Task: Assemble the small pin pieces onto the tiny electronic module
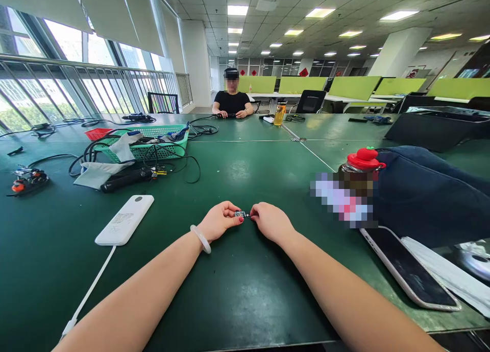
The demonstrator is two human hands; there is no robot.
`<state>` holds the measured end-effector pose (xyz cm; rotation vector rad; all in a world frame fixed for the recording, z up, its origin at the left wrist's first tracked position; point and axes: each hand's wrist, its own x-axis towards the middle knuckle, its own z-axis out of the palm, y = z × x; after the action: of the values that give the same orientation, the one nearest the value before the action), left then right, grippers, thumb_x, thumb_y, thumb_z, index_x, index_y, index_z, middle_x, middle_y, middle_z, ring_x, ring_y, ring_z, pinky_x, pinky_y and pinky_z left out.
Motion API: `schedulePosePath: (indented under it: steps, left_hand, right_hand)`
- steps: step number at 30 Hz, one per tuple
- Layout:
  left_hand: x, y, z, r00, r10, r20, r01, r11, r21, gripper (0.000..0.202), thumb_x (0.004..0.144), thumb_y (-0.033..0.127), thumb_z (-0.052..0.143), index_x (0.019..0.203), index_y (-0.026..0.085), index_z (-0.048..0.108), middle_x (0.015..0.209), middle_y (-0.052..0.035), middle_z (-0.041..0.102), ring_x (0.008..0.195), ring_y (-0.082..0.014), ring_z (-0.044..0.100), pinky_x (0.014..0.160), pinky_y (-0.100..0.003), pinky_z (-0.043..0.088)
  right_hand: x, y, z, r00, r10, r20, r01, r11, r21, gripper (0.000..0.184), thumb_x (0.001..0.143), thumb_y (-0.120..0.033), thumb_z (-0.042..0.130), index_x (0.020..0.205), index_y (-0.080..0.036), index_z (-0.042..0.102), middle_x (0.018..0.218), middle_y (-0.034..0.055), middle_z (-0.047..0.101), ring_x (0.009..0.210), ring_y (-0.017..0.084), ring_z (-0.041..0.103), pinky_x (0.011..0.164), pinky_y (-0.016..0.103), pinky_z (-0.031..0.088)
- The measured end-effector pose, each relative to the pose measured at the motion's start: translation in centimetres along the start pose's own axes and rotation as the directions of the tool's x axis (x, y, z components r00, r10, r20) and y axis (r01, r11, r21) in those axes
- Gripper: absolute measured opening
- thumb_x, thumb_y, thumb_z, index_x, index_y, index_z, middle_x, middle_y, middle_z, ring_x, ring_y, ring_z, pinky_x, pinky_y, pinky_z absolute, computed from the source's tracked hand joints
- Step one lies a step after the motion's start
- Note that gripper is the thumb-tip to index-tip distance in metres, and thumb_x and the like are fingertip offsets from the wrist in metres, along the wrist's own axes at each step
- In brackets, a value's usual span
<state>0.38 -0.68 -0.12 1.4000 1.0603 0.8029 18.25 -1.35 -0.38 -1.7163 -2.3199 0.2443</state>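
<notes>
My left hand point(219, 220) and my right hand point(270, 221) meet over the green table point(237, 290), just in front of me. Both are curled into pinches. Between their fingertips sits a tiny dark part point(240, 214), perhaps a small circuit piece, held from both sides just above the table top. A pale bangle circles my left wrist.
A white power bank point(125, 220) with a cable lies left of my hands. A green basket point(147, 142) with cables and cloths stands further back left. Right of me are a red-capped bottle point(362, 176), a dark blue bag point(429, 193) and a phone point(408, 267). Another person point(231, 100) sits at the far side.
</notes>
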Motion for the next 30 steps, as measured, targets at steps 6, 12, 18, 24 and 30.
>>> schedulePosePath:
  steps: [6,12,18,24,30]
  left_hand:
    - [0.1,-0.1,0.2,1.000,-0.001,-0.013,0.002,0.999,0.044,0.031,0.060,0.025,0.072,0.082,0.013,0.054,0.066,0.0014,0.059,0.060,-0.0080,0.054,0.063,-0.023,0.042]
    - [-0.1,0.1,0.3,1.000,-0.007,-0.026,0.009,0.998,0.057,0.028,0.062,0.022,0.071,0.082,0.013,0.054,0.065,0.0022,0.059,0.061,-0.0078,0.055,0.063,-0.022,0.043]
    - [-0.1,0.2,0.4,1.000,0.002,-0.023,0.000,0.998,0.057,0.027,0.061,0.022,0.071,0.081,0.014,0.054,0.063,0.0030,0.059,0.059,-0.0079,0.054,0.061,-0.021,0.042]
    - [0.0,0.1,0.4,1.000,0.001,-0.023,0.000,0.998,0.055,0.027,0.061,0.023,0.071,0.080,0.014,0.054,0.060,0.0040,0.058,0.057,-0.0078,0.054,0.059,-0.021,0.041]
    - [-0.1,0.2,0.5,0.999,0.004,-0.038,-0.003,1.000,0.023,0.027,0.060,0.022,0.071,0.081,0.014,0.055,0.064,0.0031,0.060,0.061,-0.0083,0.056,0.063,-0.022,0.042]
  right_hand:
    - [0.7,-0.7,0.4,1.000,0.012,-0.024,-0.014,0.994,-0.112,0.016,0.083,-0.018,0.043,0.082,-0.019,0.059,0.084,0.0034,0.059,0.075,0.013,0.056,0.064,0.023,0.036]
    - [0.5,-0.2,-0.1,0.990,0.035,-0.135,-0.044,0.997,-0.058,0.015,0.083,-0.016,0.044,0.077,-0.019,0.058,0.081,0.0027,0.059,0.074,0.013,0.055,0.064,0.023,0.036]
    - [-0.6,-1.6,-1.3,0.971,-0.048,-0.236,0.063,0.997,0.055,0.016,0.085,-0.021,0.043,0.078,-0.021,0.058,0.081,-0.0002,0.058,0.073,0.011,0.053,0.064,0.022,0.036]
    - [-0.6,-2.1,-0.8,0.973,-0.127,-0.194,0.128,0.992,-0.004,0.016,0.085,-0.020,0.042,0.080,-0.022,0.058,0.082,0.0000,0.058,0.071,0.011,0.053,0.061,0.022,0.035]
    - [-0.7,-2.0,-1.1,0.974,-0.112,-0.198,0.120,0.992,0.032,0.018,0.086,-0.023,0.041,0.085,-0.023,0.059,0.084,-0.0001,0.059,0.075,0.011,0.055,0.064,0.022,0.037]
